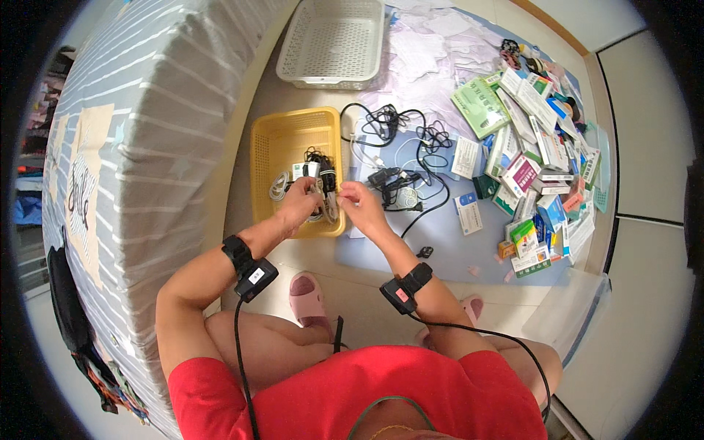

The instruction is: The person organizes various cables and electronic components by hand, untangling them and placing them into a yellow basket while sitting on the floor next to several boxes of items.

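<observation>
My left hand (300,205) is inside a yellow plastic basket (269,129), its fingers closed on a looped pale cable (330,208). At the basket's right rim is my right hand (362,210), thumb and fingertips close together beside that cable. Whether it grips a strand is too small to tell. Also in the basket are a coiled white cable (279,186), a small white box (306,169) and bundled black cables (326,171). Loose black cords (385,122), a black power adapter (383,176) and a coiled white cord (407,197) lie right of the basket.
A white perforated basket (330,41) stands beyond the yellow one. White packets (423,49) cover the mat's far part. Several medicine boxes (522,175) are piled on the right. A bed with a striped cover (181,110) rises on the left; cabinet doors (649,137) stand at right.
</observation>
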